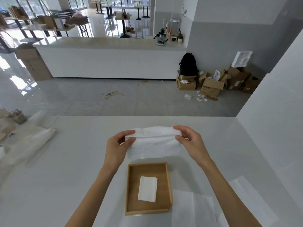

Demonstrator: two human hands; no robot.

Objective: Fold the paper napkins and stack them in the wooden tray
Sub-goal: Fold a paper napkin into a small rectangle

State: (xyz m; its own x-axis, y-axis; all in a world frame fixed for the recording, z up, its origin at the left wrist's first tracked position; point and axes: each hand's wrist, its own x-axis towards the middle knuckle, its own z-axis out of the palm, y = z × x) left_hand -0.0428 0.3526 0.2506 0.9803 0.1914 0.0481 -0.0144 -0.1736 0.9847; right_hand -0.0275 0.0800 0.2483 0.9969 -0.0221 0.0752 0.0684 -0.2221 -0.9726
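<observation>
Each hand, left hand point(118, 143) and right hand point(190, 139), hides a napkin point(154, 143) end

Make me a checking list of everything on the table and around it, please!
Surface: white table, smooth and bare in the middle.
Job's things: wooden tray with one folded napkin inside; napkin being folded beyond the tray; flat napkins right of the tray.
Clutter: clear plastic bags and cups at the table's left edge.
Grippers: left hand and right hand each pinch one end of the napkin.
Cables: nothing seen.
Surroundings: white counter, cardboard boxes, black backpack.
</observation>
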